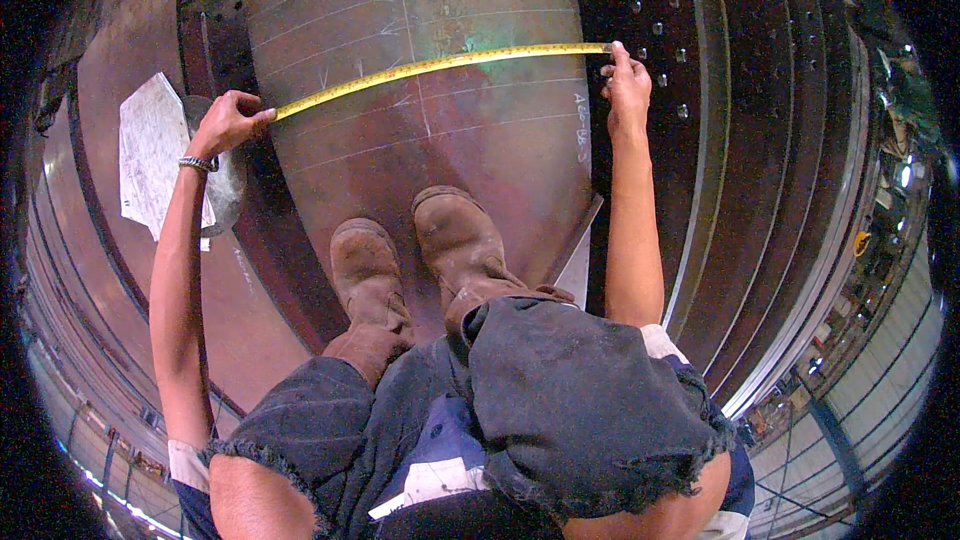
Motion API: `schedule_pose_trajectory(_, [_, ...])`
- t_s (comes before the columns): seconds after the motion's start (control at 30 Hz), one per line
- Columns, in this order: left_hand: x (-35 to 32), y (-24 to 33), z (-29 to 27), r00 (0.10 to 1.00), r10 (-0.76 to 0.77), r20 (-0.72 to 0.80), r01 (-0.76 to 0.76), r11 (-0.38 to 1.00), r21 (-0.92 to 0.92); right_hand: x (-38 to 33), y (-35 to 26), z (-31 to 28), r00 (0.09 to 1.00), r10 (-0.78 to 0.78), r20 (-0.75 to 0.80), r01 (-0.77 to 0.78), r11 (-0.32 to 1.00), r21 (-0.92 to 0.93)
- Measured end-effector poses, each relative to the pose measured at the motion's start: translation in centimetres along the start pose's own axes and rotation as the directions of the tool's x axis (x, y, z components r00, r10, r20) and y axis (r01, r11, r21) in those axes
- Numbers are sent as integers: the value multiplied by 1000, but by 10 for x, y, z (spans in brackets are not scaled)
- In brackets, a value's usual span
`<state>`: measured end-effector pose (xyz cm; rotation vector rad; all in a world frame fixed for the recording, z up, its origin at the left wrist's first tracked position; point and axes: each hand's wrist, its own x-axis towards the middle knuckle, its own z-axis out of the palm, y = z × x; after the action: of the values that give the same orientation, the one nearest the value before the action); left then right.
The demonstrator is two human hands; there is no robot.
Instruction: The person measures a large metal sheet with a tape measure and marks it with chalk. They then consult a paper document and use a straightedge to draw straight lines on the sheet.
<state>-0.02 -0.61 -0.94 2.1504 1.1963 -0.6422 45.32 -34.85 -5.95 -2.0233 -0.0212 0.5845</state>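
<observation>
A yellow tape measure (440,64) is stretched across a curved rusty steel plate (470,150) marked with chalk lines. My left hand (230,122) pinches the tape's left end at the plate's left edge; a metal bracelet sits on that wrist. My right hand (626,83) holds the tape's right end down at the plate's right edge. My two brown boots (420,260) stand on the plate just below the tape, and my knees in frayed dark shorts (560,410) fill the lower middle.
A white sheet of paper (155,155) lies on the steel to the left of my left hand. A dark flange with bolt holes (650,30) runs along the right. Far below at the right edge lies a workshop floor (880,240) with lights.
</observation>
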Motion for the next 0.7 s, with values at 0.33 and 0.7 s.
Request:
schedule_pose_trajectory(0.33, [2,-5,1,1000,8,12,-8,1000,-17,-12,-5,9,977,92,192,-127,976,176])
schedule_pose_trajectory(0.7, [1,-3,1,1000,-10,-9,11,1000,18,-16,-9,11,959,176,222,-232,938,257])
